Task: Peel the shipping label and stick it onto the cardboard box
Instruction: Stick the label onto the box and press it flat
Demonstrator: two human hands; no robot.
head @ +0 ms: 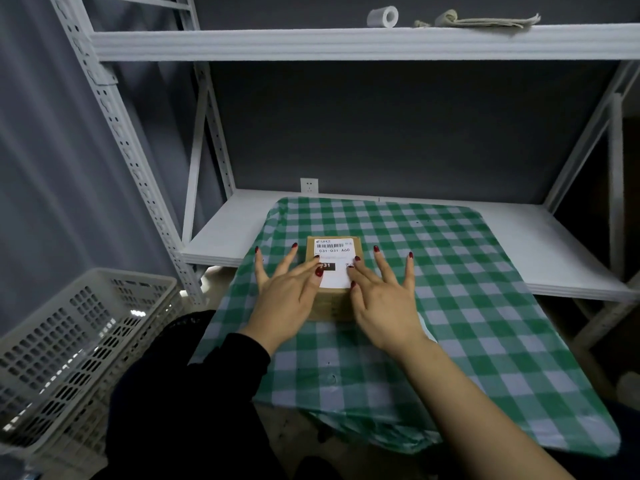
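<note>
A small brown cardboard box sits on the green checked cloth. A white shipping label with a barcode and "031-031 A60" lies flat on the box top. My left hand rests on the label's left side, fingers spread, fingertips touching the paper. On the label's right edge lies my right hand, also spread, with its fingertips on the paper. Both hands cover parts of the label's lower half and hold nothing.
The cloth covers a surface in front of a white metal shelf. A tape roll and a folded cloth lie on the upper shelf. A white plastic basket stands at the lower left. A wall socket sits behind.
</note>
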